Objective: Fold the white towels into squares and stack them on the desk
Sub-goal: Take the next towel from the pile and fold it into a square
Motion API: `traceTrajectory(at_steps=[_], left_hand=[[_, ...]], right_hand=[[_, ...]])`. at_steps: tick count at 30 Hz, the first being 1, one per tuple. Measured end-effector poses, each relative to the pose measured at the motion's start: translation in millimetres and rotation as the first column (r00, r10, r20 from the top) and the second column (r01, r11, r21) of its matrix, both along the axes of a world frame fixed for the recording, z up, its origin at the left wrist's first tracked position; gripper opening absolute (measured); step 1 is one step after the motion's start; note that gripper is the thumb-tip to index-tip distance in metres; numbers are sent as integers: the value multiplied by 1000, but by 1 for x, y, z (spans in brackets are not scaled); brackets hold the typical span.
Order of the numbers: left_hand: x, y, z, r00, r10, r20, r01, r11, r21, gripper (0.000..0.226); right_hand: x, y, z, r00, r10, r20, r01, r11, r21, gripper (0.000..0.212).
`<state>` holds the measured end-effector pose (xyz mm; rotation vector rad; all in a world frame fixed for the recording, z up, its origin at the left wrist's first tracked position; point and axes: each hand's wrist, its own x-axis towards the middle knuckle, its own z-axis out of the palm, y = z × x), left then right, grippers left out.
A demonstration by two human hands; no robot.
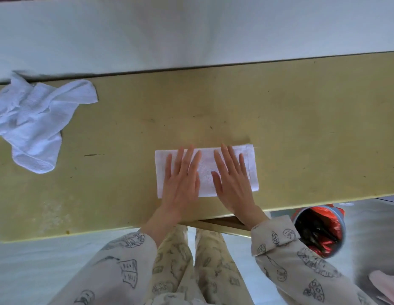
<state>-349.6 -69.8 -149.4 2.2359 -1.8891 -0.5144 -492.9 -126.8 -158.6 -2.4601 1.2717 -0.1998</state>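
A white towel (206, 172), folded into a long rectangle, lies flat on the yellow desk (301, 119) near its front edge. My left hand (181, 181) presses flat on the towel's left half with fingers straight and spread. My right hand (232, 178) presses flat on the right half in the same way. A heap of crumpled white towels (35, 122) sits at the desk's far left, apart from both hands.
A white wall (191, 29) runs along the desk's far edge. On the floor to the right of my legs stands a round bin (319, 231) lined with a red and black bag. The desk's front edge runs just below my wrists.
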Motion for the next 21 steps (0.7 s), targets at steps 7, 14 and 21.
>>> traceTrajectory(at_steps=[7, 14, 21], left_hand=[[36, 13, -35, 992, -56, 117, 46, 995, 86, 48], [67, 23, -30, 993, 66, 97, -76, 992, 104, 54], [67, 17, 1, 724, 638, -263, -657, 754, 20, 39]], right_hand=[[-39, -20, -30, 982, 40, -186, -46, 998, -30, 55], [-36, -21, -20, 989, 21, -149, -20, 1000, 6, 55], [-37, -40, 11, 847, -500, 181, 460, 860, 222, 30]])
